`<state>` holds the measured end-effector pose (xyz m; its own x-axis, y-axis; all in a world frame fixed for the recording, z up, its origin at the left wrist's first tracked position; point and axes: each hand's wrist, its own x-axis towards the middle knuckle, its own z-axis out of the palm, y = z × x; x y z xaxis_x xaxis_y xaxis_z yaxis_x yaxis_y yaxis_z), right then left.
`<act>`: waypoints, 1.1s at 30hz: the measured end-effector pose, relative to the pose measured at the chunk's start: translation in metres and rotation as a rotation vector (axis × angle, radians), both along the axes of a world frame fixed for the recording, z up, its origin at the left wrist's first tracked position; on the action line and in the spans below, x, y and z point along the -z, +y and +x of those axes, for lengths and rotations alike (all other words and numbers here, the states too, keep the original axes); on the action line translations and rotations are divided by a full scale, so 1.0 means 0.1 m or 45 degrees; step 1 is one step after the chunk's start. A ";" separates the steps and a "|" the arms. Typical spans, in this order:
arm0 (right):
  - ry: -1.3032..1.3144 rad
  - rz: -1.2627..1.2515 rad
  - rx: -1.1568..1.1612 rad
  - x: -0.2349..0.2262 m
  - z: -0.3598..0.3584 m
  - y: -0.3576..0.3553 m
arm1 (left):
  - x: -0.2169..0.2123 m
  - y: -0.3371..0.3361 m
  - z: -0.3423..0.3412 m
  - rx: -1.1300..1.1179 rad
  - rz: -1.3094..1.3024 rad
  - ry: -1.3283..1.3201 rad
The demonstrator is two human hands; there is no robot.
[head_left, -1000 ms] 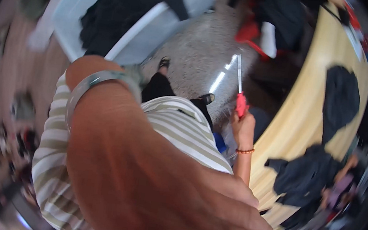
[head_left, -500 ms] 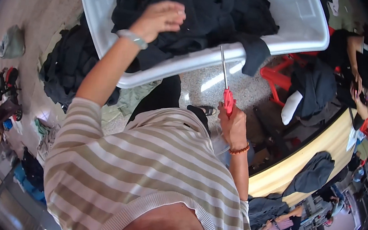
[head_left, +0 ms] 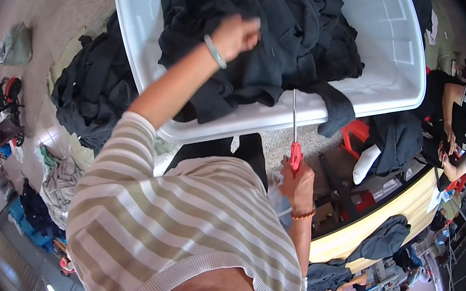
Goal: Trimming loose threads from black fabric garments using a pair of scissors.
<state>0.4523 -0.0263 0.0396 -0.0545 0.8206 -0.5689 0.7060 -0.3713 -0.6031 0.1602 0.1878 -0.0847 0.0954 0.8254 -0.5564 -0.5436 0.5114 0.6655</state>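
Note:
A heap of black cloth pieces [head_left: 292, 42] fills much of a large white plastic tub [head_left: 394, 87]. My left hand [head_left: 236, 36], a pale bangle on its wrist, is over the heap with curled, slightly blurred fingers; what they hold, if anything, I cannot make out. My right hand [head_left: 299, 185] grips the red handle of an air blow gun [head_left: 295, 156] near my waist. The gun's long thin metal nozzle points away from me, its tip over the tub's near rim. Right of that tip, a strip of black cloth [head_left: 337, 109] hangs over the rim.
Another black cloth pile [head_left: 92, 87] lies on the floor left of the tub. To the right curves a wooden table [head_left: 325, 247] with a dark garment [head_left: 381, 239] on it. A red stool [head_left: 355, 138] and a seated person [head_left: 460, 115] are beyond it.
My left hand has moved right over the heap, its fingers more curled. The tub sits lower and farther right in view. My right hand still grips the blow gun, its nozzle now nearer upright.

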 end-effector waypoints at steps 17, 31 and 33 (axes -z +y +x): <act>-0.003 0.095 -0.137 0.28 0.30 0.27 | 0.69 -0.27 -0.25 0.663 0.138 2.206; 0.087 0.160 -0.165 0.33 0.51 0.23 | 0.90 -0.04 -0.66 0.228 0.089 2.056; 0.121 0.171 -0.157 0.33 0.55 0.21 | 0.85 0.10 -0.68 0.372 -0.028 2.299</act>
